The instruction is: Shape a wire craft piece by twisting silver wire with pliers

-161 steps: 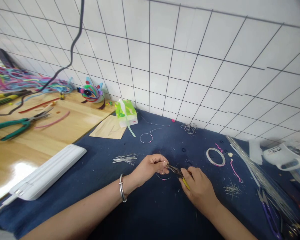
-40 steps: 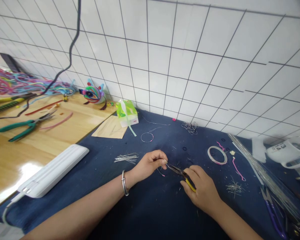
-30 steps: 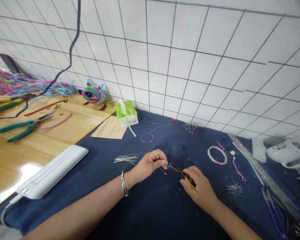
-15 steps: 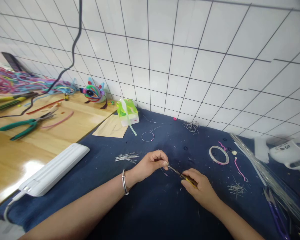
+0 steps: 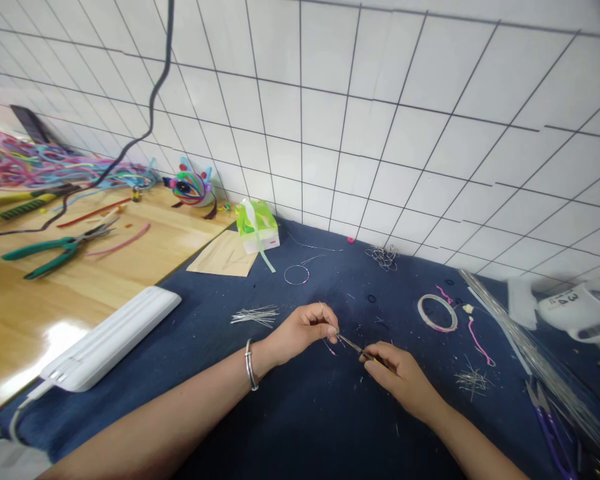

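Note:
Between the thumb and fingers of my left hand (image 5: 305, 331) is a thin wire; its pink-wrapped part (image 5: 333, 350) hangs just below the fingertips. My right hand (image 5: 406, 381) is wrapped round slim pliers (image 5: 353, 345) with a yellow handle, mostly covered by the palm. The tips of the pliers meet the wire right at my left thumb. Whether the jaws are closed is too small to tell. Behind my left hand lies a thin wire ring (image 5: 286, 275) with a pink section. A bundle of short straight wires (image 5: 254, 315) is left of that hand.
Right of my hands are a roll of wire (image 5: 420, 311), a pile of wire pieces (image 5: 473, 381), long wires (image 5: 535, 347) and purple-handled scissors (image 5: 555, 433). A white power bank-like block (image 5: 115, 337) with a cable, green pliers (image 5: 50, 257) and a tissue pack (image 5: 257, 227) are leftward.
The pliers have turned slightly in my right hand, so less of the yellow handle shows. My left hand keeps its pinch, nearly in place. The whole view has shifted a little.

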Available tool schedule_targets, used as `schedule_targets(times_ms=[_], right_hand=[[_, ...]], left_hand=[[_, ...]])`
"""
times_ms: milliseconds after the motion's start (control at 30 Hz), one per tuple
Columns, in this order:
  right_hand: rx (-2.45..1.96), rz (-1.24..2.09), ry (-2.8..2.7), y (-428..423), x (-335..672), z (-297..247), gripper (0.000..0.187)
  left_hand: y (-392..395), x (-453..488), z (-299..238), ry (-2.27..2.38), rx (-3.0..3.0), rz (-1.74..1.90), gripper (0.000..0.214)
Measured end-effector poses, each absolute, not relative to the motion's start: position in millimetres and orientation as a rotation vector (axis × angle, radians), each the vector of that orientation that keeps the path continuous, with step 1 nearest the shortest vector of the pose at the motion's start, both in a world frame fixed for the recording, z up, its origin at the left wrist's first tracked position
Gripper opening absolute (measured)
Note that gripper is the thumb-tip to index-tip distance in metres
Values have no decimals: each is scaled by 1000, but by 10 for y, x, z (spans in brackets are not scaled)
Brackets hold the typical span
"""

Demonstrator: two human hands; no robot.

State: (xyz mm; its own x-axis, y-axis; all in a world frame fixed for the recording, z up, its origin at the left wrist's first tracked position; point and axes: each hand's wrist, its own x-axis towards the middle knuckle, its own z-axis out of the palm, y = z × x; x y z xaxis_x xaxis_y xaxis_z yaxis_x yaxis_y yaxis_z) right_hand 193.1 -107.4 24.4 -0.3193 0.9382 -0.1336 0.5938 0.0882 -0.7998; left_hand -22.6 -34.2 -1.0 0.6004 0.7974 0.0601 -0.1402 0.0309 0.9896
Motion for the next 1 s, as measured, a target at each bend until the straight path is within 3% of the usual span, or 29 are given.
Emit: schedule_targets(times_ms=[733, 1000], right_hand=[[-1421, 1363, -1781, -1091, 1940, 222, 31], [-1375, 1775, -1374, -1097, 1943, 156, 31]], left_hand=[[-370, -243, 56, 583, 1466, 859, 13], [-370, -250, 85, 534, 1556, 872, 16]])
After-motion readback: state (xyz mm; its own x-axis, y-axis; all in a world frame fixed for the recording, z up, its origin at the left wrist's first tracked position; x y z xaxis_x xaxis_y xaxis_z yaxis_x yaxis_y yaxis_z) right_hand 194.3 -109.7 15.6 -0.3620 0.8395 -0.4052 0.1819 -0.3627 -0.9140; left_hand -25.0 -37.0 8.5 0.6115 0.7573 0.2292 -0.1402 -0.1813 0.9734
